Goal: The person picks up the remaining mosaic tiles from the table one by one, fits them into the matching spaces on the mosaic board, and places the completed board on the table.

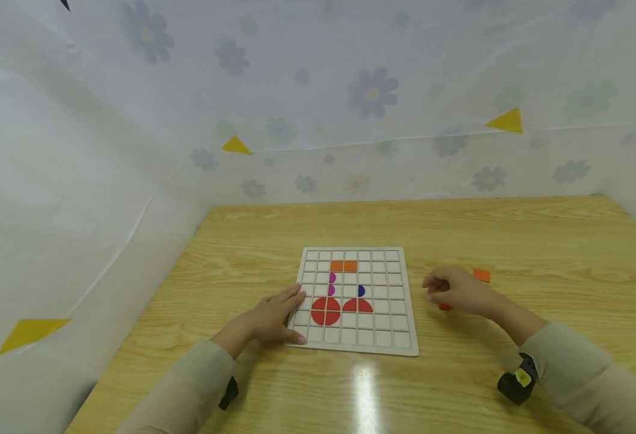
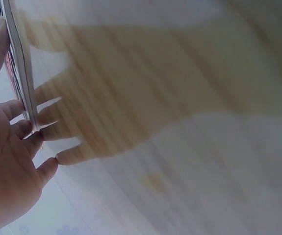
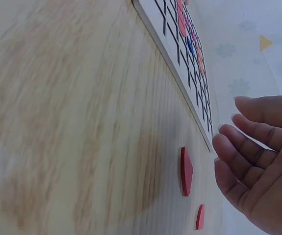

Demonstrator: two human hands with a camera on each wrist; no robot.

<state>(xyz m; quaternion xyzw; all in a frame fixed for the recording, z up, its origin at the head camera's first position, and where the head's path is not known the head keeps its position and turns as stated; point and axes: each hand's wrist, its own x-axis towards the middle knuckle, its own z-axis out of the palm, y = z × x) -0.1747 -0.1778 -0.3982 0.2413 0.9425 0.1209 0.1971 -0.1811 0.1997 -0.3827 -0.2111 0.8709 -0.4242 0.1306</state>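
A white square board (image 1: 388,345) marked in a grid lies on the table. On it are an orange strip (image 1: 343,266), two small magenta half-rounds (image 1: 331,284), a blue half-round (image 1: 361,291), a red disc (image 1: 325,311) and a red half-disc (image 1: 358,306). My left hand (image 1: 274,316) rests at the board's left edge, fingers spread and thumb near the lower corner. To the right of the board, my right hand (image 1: 461,291) hovers over the table with loosely bent fingers and nothing in them. Close below it lies a red piece (image 3: 186,171), partly hidden in the head view.
An orange square (image 1: 481,275) lies on the wooden table (image 1: 252,241) just beyond the right hand. A smaller reddish piece (image 3: 200,217) shows in the right wrist view. White flowered sheeting (image 1: 307,163) with yellow triangles encloses the table's back and sides.
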